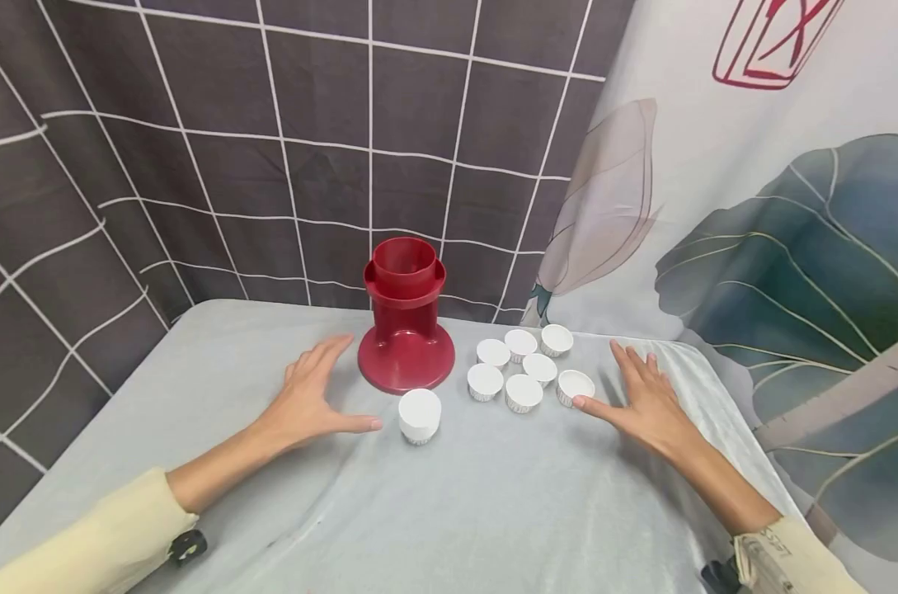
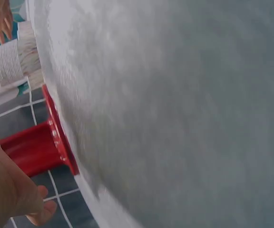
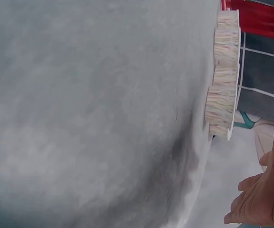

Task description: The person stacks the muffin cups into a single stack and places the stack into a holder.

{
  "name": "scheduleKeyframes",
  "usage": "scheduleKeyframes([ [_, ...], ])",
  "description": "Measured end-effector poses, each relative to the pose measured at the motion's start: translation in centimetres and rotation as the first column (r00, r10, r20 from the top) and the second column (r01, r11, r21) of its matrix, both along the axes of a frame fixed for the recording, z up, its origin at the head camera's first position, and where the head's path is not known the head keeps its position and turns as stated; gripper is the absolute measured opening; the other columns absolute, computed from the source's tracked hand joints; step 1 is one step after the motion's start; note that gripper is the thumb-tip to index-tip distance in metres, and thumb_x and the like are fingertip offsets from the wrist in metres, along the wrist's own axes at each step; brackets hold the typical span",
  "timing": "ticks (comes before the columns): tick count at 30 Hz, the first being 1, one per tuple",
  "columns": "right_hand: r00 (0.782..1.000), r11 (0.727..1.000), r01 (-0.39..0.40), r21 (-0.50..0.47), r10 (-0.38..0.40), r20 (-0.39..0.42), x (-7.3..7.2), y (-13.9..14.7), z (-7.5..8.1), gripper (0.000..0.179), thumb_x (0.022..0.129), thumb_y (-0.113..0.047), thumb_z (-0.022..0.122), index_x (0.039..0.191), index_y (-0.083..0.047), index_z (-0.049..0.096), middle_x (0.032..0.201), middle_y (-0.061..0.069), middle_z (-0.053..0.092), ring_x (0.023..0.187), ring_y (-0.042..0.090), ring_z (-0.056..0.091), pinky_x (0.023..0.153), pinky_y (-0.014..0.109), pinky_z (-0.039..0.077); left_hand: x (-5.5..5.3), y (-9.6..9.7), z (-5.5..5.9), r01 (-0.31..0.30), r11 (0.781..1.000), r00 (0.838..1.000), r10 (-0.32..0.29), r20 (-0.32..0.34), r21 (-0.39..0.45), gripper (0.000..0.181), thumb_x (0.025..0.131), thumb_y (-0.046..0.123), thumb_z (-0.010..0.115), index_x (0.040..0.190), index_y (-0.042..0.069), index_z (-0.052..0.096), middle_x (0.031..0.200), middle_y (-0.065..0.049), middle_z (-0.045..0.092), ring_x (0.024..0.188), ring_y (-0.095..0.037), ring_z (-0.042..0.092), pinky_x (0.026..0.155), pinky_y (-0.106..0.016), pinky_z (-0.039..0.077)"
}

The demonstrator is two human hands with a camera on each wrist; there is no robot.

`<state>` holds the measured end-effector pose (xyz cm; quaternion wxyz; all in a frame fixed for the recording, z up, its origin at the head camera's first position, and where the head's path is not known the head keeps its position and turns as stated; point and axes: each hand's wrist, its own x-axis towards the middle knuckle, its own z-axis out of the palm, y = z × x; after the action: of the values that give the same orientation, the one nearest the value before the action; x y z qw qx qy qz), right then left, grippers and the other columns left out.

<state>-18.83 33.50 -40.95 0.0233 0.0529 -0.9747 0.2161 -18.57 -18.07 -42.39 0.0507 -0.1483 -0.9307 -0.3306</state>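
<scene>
My left hand (image 1: 309,400) hovers over the left of the table, fingers spread and thumb pointing toward a small white cup stack (image 1: 420,415). Nothing is in its grasp. A red plastic stand (image 1: 406,359) with a round base and a cup-like top rises just beyond that hand. On the right, my right hand (image 1: 645,404) is spread too, its thumb tip close to the nearest white paper baking cup (image 1: 575,386). Several more such cups (image 1: 524,393) sit upright in a cluster between the stand and this hand. In the right wrist view the cups' pleated sides (image 3: 223,95) show.
A pale grey cloth covers the table (image 1: 449,511). Behind it hangs a dark curtain (image 1: 322,173) with a white grid, and a white leaf-patterned curtain (image 1: 790,272) lies to the right. Both sleeves carry dark wrist straps.
</scene>
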Motion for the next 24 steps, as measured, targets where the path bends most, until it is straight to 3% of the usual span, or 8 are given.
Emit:
scheduleKeyframes([
  [4,1.0,1.0,0.001,-0.023,0.0,0.025,-0.1,-0.5,0.0,0.125,0.094,-0.072,0.078,0.182,-0.011,0.014,0.184,0.032,0.023,0.169,0.068,0.006,0.128,0.09,0.017,-0.1,0.8,-0.2,-0.004,0.999,1.0,0.002,0.028,0.05,0.125,0.074,0.06,0.1,0.174,0.015,0.04,0.175,-0.014,0.044,0.159,-0.043,0.041,0.127,-0.079,0.035],
  [11,0.996,0.999,0.005,-0.053,0.0,0.091,-0.4,-1.2,0.0,0.129,0.092,-0.077,0.077,0.183,-0.016,0.009,0.187,0.028,0.02,0.173,0.059,0.011,0.13,0.085,0.023,0.2,2.4,-0.4,0.026,0.992,0.998,-0.033,0.056,0.121,0.122,0.072,0.06,0.101,0.172,0.018,0.044,0.169,-0.012,0.05,0.156,-0.038,0.046,0.118,-0.074,0.053],
  [16,0.993,0.998,-0.002,-0.066,0.01,0.115,-0.7,-1.5,-0.4,0.129,0.091,-0.078,0.078,0.183,-0.016,0.011,0.186,0.03,0.021,0.172,0.059,0.014,0.13,0.084,0.025,0.8,3.7,-0.4,0.059,0.981,0.992,-0.078,0.101,0.183,0.119,0.071,0.059,0.102,0.169,0.021,0.048,0.166,-0.008,0.054,0.153,-0.035,0.05,0.115,-0.068,0.058],
  [20,0.994,0.997,-0.02,-0.073,0.028,0.104,-0.9,-1.6,-0.7,0.128,0.091,-0.076,0.08,0.182,-0.012,0.016,0.184,0.031,0.024,0.171,0.059,0.019,0.131,0.083,0.027,1.0,4.5,-0.5,0.105,0.96,0.988,-0.13,0.079,0.259,0.111,0.072,0.051,0.104,0.165,0.016,0.053,0.157,-0.008,0.063,0.141,-0.03,0.063,0.114,-0.062,0.061],
  [24,0.997,0.997,-0.039,-0.071,0.044,0.067,-1.1,-1.8,-0.8,0.122,0.092,-0.07,0.081,0.179,-0.005,0.025,0.179,0.035,0.032,0.166,0.059,0.032,0.13,0.079,0.033,1.1,5.0,-0.6,0.176,0.923,0.98,-0.197,0.029,0.342,0.1,0.075,0.037,0.106,0.158,0.009,0.058,0.146,-0.014,0.07,0.128,-0.027,0.073,0.112,-0.052,0.064],
])
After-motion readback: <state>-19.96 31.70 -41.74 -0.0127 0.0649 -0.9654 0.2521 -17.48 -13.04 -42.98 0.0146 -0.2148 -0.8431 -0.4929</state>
